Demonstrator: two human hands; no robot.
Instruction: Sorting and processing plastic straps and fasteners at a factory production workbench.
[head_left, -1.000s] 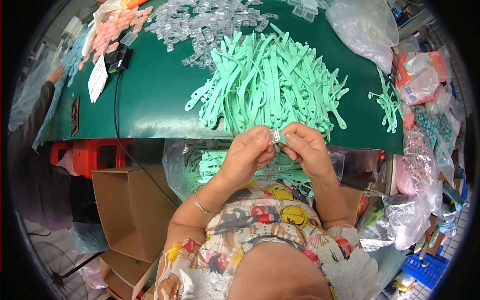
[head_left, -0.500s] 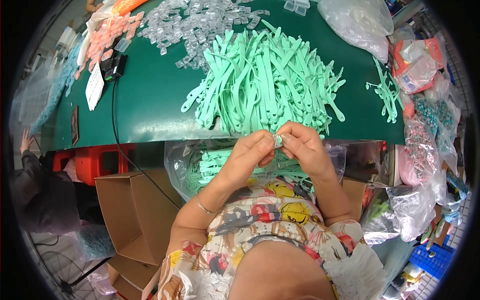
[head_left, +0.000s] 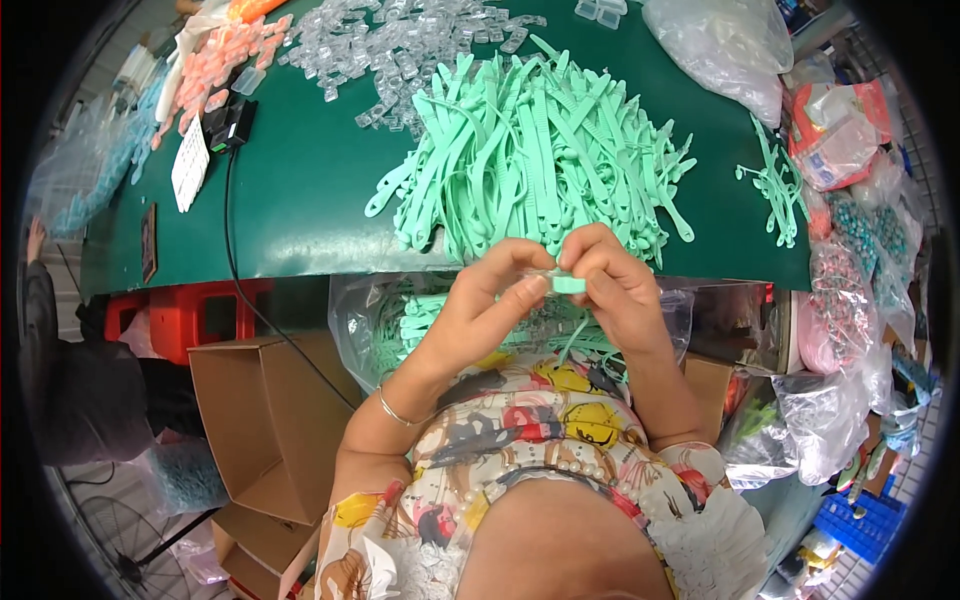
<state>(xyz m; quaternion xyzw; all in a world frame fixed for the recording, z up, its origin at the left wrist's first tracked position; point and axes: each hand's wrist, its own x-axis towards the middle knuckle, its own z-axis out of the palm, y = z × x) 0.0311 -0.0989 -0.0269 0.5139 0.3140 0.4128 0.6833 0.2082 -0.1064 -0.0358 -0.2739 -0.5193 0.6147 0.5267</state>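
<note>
My left hand point(head_left: 492, 300) and my right hand point(head_left: 612, 285) meet just below the near edge of the green table point(head_left: 300, 200). Together they pinch one mint-green plastic strap point(head_left: 568, 284) with a small clear clip at its end. A big heap of the same mint-green straps point(head_left: 530, 150) lies on the table right behind my hands. Beyond it spreads a pile of clear plastic clips point(head_left: 400, 50). In my lap an open clear plastic bag point(head_left: 400, 320) holds more green straps.
Pink plastic pieces point(head_left: 215, 65) and a white card lie at the far left, with a black cable point(head_left: 232, 200) running off the table. Bags of parts crowd the right side point(head_left: 850, 230). Open cardboard boxes point(head_left: 260, 420) and a red crate point(head_left: 185, 315) stand left of me. Another person's arm point(head_left: 40, 300) shows at far left.
My hands stay joined on the strap, with fingers shifting slightly. The view has tilted a little, so the table and heap appear lower in the frame.
</note>
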